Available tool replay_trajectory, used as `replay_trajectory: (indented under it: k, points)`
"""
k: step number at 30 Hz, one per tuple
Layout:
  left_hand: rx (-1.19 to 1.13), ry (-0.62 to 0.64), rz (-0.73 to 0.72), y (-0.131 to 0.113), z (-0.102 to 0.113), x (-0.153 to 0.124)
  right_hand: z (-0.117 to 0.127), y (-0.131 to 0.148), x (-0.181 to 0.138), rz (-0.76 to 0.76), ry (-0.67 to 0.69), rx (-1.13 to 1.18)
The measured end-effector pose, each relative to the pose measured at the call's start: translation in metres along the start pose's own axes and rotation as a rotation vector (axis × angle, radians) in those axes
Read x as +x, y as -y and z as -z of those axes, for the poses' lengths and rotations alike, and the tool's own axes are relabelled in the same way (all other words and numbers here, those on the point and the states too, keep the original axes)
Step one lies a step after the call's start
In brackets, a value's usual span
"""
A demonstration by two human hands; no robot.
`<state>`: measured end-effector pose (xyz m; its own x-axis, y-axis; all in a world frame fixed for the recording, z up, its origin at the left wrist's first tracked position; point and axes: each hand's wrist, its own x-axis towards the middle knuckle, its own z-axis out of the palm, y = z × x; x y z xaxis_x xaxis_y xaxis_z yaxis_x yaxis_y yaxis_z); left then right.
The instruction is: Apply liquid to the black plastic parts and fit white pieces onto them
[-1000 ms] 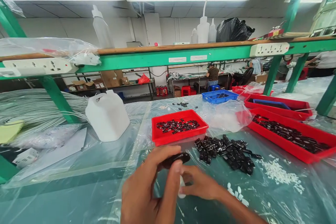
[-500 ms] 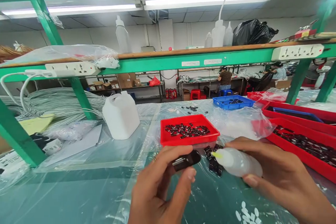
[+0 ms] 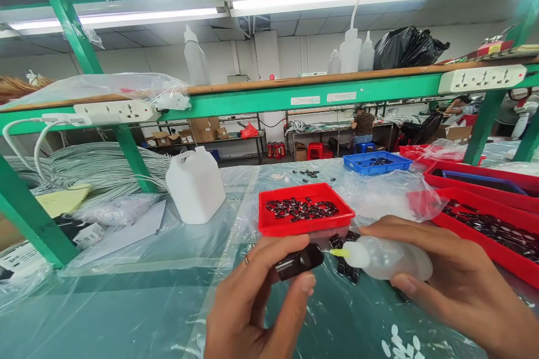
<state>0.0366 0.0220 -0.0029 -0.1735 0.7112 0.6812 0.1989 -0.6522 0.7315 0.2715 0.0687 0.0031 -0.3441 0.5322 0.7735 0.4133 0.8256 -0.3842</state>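
Observation:
My left hand point(image 3: 256, 303) pinches a small black plastic part point(image 3: 300, 261) between thumb and fingers, held up over the bench. My right hand point(image 3: 455, 280) is wrapped round a small translucent squeeze bottle point(image 3: 387, 258) with a yellow-green nozzle tip point(image 3: 339, 252). The tip points left and sits just right of the black part's end. Behind the hands lies a loose pile of black parts point(image 3: 345, 241), partly hidden by the bottle. A red tray point(image 3: 273, 225) with several black parts stands just beyond.
A white jug point(image 3: 195, 185) stands at centre left on the plastic-covered bench. Long red trays point(image 3: 484, 219) of black parts line the right. A blue tray point(image 3: 370, 162) sits further back. White pellets point(image 3: 400, 345) lie near my right wrist. A green shelf frame point(image 3: 269, 98) crosses overhead. People work at far benches.
My right hand picked up the squeeze bottle from the bench and brought its nozzle close to the black part in my left hand. The view tilted up slightly.

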Motion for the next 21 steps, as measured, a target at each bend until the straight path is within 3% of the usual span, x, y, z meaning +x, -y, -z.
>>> replay_trajectory:
  k: [6,12,21]
  points:
    - [0.056,0.080,-0.072,0.005,0.006,0.004,0.003,0.001,0.004,0.017,0.000,-0.034]
    - [0.147,0.144,-0.125,0.007,0.010,0.007,0.003,0.002,0.010,-0.018,0.060,0.167]
    - [0.225,0.240,-0.144,0.007,0.019,0.011,-0.002,-0.003,0.009,-0.001,0.093,0.182]
